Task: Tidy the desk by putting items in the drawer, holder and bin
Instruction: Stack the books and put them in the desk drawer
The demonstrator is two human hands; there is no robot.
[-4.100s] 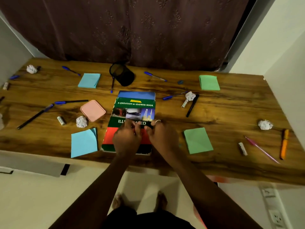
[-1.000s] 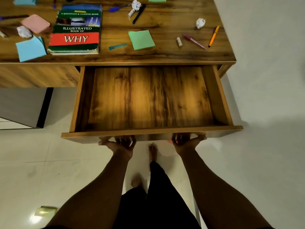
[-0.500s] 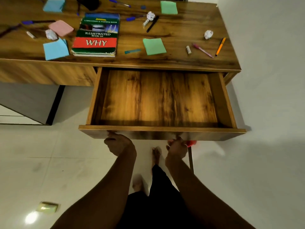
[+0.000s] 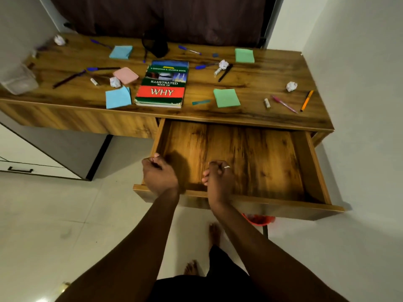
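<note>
From the head camera, the drawer (image 4: 250,153) stands pulled out below the right part of the worktop (image 4: 250,81), its wooden floor bare. Both hands hover over its front-left corner: the left hand (image 4: 160,174) has its fingers curled in against the thumb and holds nothing, and the right hand (image 4: 219,179) (a ring shows on one finger) is likewise curled on nothing.

On the worktop a book (image 4: 162,83) lies flat near the front edge. A blue note pad (image 4: 117,97) lies just to its left and a green note pad (image 4: 226,98) to its right. A black holder (image 4: 156,45) sits at the back, by the curtain. Towards the right end lie a crumpled paper ball (image 4: 291,86), a pink pen (image 4: 284,104) and an orange pen (image 4: 306,100). A red bin (image 4: 258,219) peeks out on the floor beneath the drawer front.
</note>
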